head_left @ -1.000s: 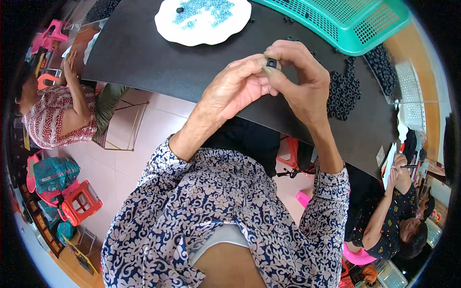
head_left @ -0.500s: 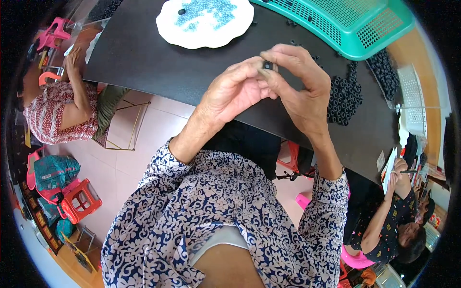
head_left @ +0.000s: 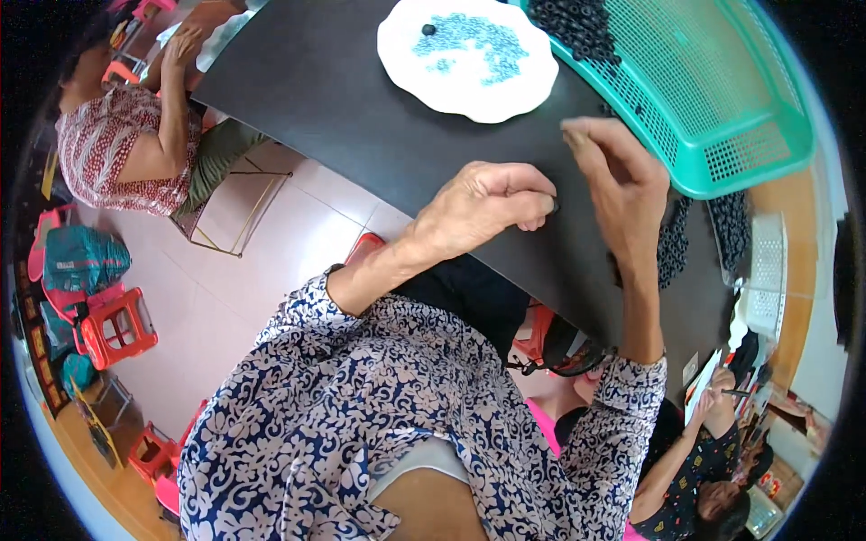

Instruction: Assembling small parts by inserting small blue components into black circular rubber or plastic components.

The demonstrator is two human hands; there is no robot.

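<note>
My left hand (head_left: 492,206) is closed above the dark table, its thumb and index finger pinched together. A bit of a small dark piece (head_left: 555,206) peeks out at its fingertips; most of it is hidden. Farther right, my right hand (head_left: 631,180) is raised apart from the left, its thumb and index finger drawn together near the plate. Whatever it pinches, if anything, is too small to make out. Beyond both hands lies a white wavy-edged plate (head_left: 401,68) with many tiny bluish pieces (head_left: 496,59) and one small black part (head_left: 428,30) on it.
A green perforated basket (head_left: 699,183) at the far right holds a heap of black ring-shaped parts (head_left: 577,27). More black rings (head_left: 672,248) lie beside my right wrist, near a clear box of them (head_left: 729,230). One person (head_left: 126,153) sits left, another (head_left: 695,469) lower right, writing.
My hands have come apart from the small black piece they held together; the right rose away, the left lowered slightly. The view shifted, bringing the plate and basket further right and down.
</note>
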